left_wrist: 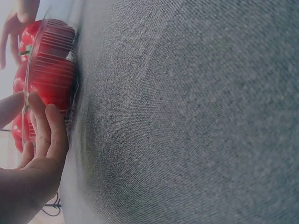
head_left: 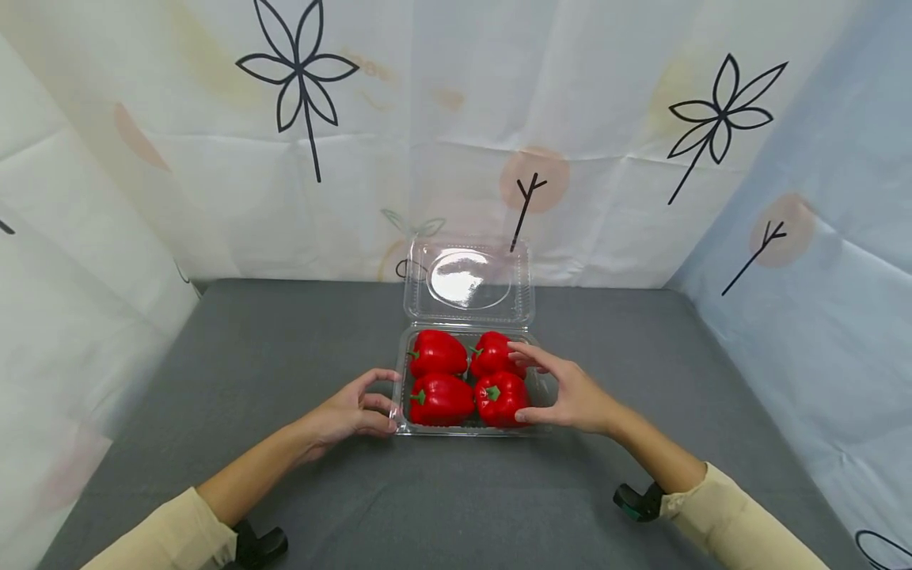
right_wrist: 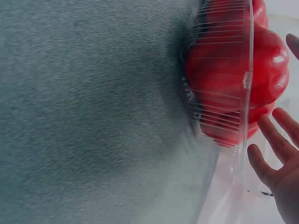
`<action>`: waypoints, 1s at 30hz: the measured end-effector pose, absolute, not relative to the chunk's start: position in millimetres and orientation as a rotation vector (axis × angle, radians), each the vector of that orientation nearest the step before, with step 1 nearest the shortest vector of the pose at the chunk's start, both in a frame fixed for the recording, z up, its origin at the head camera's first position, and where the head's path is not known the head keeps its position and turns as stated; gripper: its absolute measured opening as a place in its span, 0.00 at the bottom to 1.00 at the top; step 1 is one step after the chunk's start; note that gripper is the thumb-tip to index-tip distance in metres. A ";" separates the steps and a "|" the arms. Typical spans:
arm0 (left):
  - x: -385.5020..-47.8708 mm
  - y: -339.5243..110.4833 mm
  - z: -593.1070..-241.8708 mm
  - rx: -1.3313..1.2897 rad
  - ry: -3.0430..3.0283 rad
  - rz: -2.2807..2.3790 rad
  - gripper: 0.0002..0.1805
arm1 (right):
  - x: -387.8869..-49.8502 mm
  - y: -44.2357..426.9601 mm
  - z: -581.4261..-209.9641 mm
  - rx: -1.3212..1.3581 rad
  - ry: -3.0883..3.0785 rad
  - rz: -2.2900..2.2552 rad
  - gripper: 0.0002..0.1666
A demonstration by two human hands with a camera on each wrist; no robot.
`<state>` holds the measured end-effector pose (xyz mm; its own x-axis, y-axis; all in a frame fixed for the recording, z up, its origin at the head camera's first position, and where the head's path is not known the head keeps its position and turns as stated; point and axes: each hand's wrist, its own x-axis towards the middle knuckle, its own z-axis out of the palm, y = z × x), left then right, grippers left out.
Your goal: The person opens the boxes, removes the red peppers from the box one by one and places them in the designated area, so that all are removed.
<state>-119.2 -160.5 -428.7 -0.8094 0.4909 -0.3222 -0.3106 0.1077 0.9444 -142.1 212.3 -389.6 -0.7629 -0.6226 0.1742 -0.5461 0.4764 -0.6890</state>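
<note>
With the lid (head_left: 469,283) raised at the far side, leaving the red peppers (head_left: 443,400) in the container (head_left: 456,432) reachable, our left hand (head_left: 347,413) rests loosely parted fingers against its left rim, presumably steadying it, while our right hand (head_left: 575,396) spreads its fingers over the right pair.

We see a grey tabletop (head_left: 456,499) with a woven, cloth-like surface, faintly creased near us and straight along its far edge. Directly on it, about midway across and towards that edge, we find a clear plastic container (head_left: 463,432) with ribbed walls, its lid (head_left: 466,305) raised at the back.
</note>
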 end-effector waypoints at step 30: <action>-119.3 -161.1 -426.1 0.177 1.783 1.762 0.38 | -136.1 214.4 -400.7 -1.066 2.656 -1.088 0.50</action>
